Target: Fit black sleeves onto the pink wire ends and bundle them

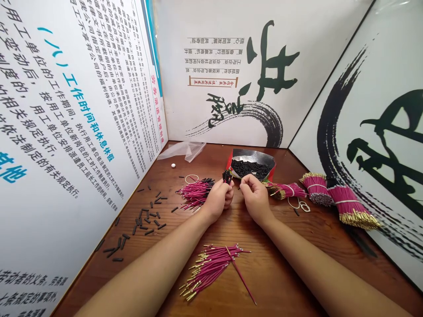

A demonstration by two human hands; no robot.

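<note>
My left hand [218, 198] is closed around a small bunch of magenta wires with black sleeves [227, 176] on their upper ends. Just to its right, my right hand [257, 199] has its fingers curled in a pinch; whatever they hold, if anything, is hidden. Beside my left hand lies a pile of magenta wires [193, 193], many with black ends. Between my forearms rests a loose heap of magenta wires [211, 266] with gold tips, one wire lying across it. Behind the hands stands an open box [271, 169] filled with black sleeves [249, 168].
Several tied bundles of magenta wires [350, 203] lie at the right, with white rubber bands [302, 205] near them. Loose black sleeves [143, 220] are scattered at the left. A clear plastic bag [185, 150] lies at the back. Printed white panels [218, 119] enclose the wooden table [280, 273].
</note>
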